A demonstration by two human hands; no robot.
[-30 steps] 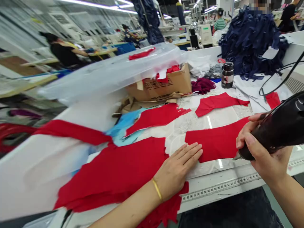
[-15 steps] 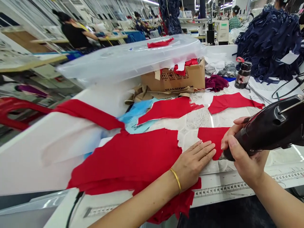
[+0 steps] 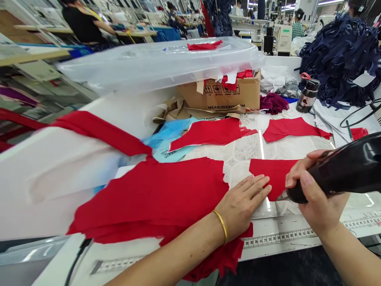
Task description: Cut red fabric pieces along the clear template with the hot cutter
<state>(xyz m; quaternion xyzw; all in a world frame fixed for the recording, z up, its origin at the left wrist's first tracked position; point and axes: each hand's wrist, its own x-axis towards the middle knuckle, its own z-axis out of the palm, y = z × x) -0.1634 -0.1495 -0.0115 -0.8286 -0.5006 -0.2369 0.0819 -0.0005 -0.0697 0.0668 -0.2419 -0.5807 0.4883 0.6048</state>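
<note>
My left hand [image 3: 242, 208], with a gold bangle on the wrist, lies flat with its fingers stretched out. Its fingertips rest on the left part of a small red fabric piece [image 3: 272, 172]. In my right hand [image 3: 320, 194] is a black handheld electric tool [image 3: 348, 167]. The tool's narrow metal tip meets or nearly meets the lower edge of that piece; exact contact is hard to tell. A large red fabric stack [image 3: 154, 194] spreads left of my left hand and partly under the forearm, some of it hanging over the table's front edge.
Two more red pieces, one left [image 3: 208, 133] and one right [image 3: 294, 129], lie farther back. Behind them are a cardboard box [image 3: 220, 93], a clear plastic lid [image 3: 160, 63], a dark bottle [image 3: 308, 95] and a navy fabric heap [image 3: 339, 59]. A measuring tape [image 3: 279, 237] runs along the front edge.
My right hand and the tool have shifted right, the tip sliding along the fabric's lower edge. My left hand stays put. The camera view has turned slightly.
</note>
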